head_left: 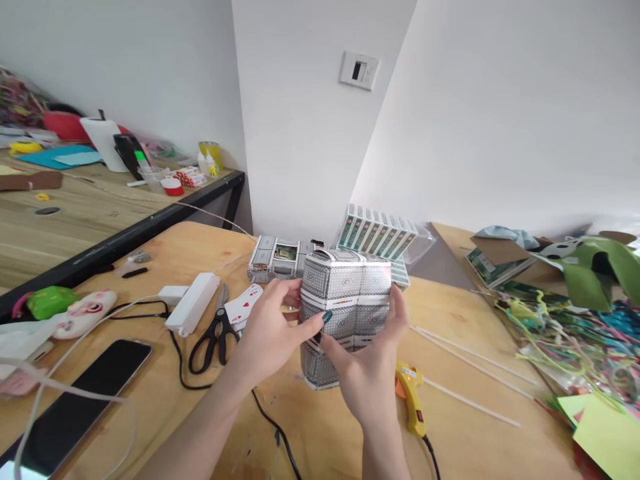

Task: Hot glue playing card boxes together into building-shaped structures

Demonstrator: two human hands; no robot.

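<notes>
A rounded structure built of patterned grey playing cards (pixel 345 293) stands on the wooden table (pixel 300 427) in front of me. My left hand (pixel 273 330) grips its left side, thumb pressed on the front, fingers curled behind. My right hand (pixel 373 363) holds it from the lower right, fingers wrapped around the right edge. Both hands are closed on the card structure.
Black scissors (pixel 213 337), loose playing cards (pixel 243 305), a white power adapter (pixel 193 303) and a phone (pixel 85 400) lie to the left. A yellow glue gun (pixel 411 397) lies right of my hands. Card boxes (pixel 380 230) stand behind. Craft scraps (pixel 565 347) crowd the right.
</notes>
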